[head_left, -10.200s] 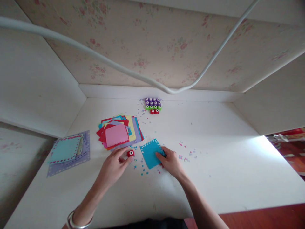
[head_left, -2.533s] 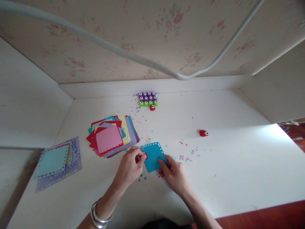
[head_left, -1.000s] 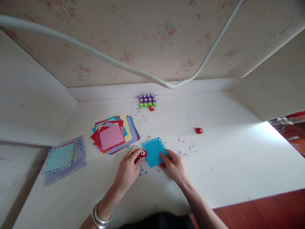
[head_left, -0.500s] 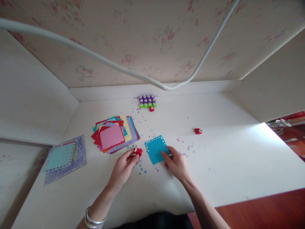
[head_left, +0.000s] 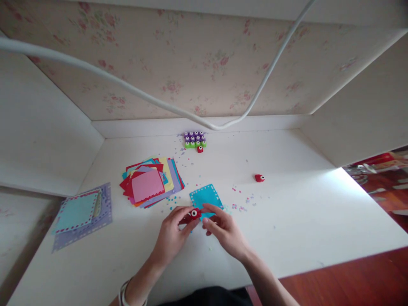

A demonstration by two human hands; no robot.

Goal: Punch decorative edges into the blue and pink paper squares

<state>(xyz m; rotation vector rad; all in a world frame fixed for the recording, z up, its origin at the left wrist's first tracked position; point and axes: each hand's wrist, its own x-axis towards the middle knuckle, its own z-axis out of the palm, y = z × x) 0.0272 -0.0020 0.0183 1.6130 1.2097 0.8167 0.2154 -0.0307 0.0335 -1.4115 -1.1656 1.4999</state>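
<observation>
My left hand point(head_left: 174, 227) grips a small red craft paper punch point(head_left: 195, 213) with a white and black eye-like top. My right hand point(head_left: 225, 229) is close beside it, index fingertip at the punch's right edge, thumb and fingers apart. Whether that fingertip presses on the punch I cannot tell. Under and behind both hands a blue square card point(head_left: 207, 195) lies on the table, with a row of punched holes along its top and left edges. The hands cover its lower part.
Left of my hands is a pile of coloured paper point(head_left: 148, 185). Farther left lie punched cards point(head_left: 78, 210). Purple and green punches point(head_left: 195, 139) stand in rows at the back, a red punch point(head_left: 199, 149) before them. Another red punch point(head_left: 259, 178) lies right. Paper bits are scattered about.
My right hand has let go of the blue card, now lying on the table, and come left to the red punch. My left hand has moved right with the punch, its eye-like top now facing up.
</observation>
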